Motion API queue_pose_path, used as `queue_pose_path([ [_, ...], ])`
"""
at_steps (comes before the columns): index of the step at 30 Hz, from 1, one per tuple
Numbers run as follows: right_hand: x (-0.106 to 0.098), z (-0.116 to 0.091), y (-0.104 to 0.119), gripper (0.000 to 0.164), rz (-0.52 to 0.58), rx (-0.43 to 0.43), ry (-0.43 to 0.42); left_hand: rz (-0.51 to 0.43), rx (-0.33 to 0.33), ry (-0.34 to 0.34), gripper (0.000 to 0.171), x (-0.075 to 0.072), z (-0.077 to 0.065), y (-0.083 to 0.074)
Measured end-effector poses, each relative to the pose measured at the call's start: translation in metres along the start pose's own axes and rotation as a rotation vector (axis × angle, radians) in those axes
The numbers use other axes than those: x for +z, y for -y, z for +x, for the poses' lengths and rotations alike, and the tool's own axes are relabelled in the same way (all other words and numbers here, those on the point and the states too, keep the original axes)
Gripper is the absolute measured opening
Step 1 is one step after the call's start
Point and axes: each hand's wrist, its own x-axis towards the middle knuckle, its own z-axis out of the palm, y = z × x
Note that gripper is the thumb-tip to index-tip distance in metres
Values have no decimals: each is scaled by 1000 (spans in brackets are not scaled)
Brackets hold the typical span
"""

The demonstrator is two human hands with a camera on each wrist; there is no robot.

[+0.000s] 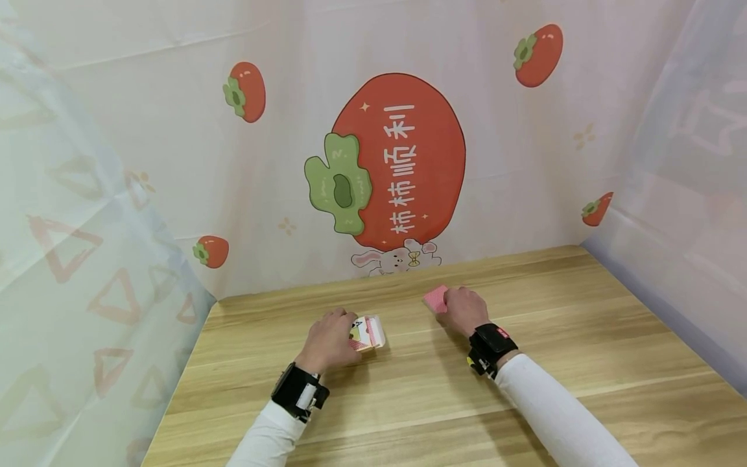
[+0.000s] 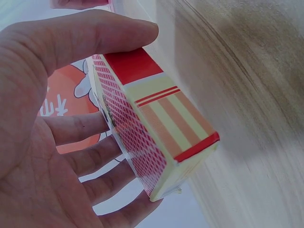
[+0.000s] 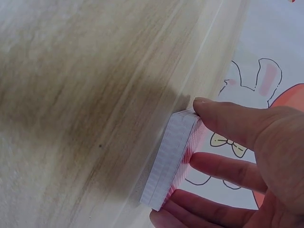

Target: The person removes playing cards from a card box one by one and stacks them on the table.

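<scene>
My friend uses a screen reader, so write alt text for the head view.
A person's left hand grips a playing-card box and their right hand holds a red-patterned deck, at a wooden table. Behind, a pale backdrop shows red cartoon fruit.

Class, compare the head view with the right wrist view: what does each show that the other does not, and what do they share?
Only the head view shows the left hand holding a card box, plus the black wrist devices and white sleeves.

Only the right wrist view clearly shows the layered white side of the card deck.

Both show the right hand gripping that deck, the wooden table and the rabbit drawing on the backdrop.
</scene>
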Motion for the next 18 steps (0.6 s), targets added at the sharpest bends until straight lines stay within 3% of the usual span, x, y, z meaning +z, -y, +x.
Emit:
queue_pose_path([
  [6,0,-1,1,29,2,-3,-7,-4,-6,7,68,0,0,0],
  [13,1,-3,-1,69,-4,-4,-25,-10,-4,6,67,0,-1,0],
  [18,2,-3,-1,69,6,12,-17,-8,-4,4,67,0,-1,0],
])
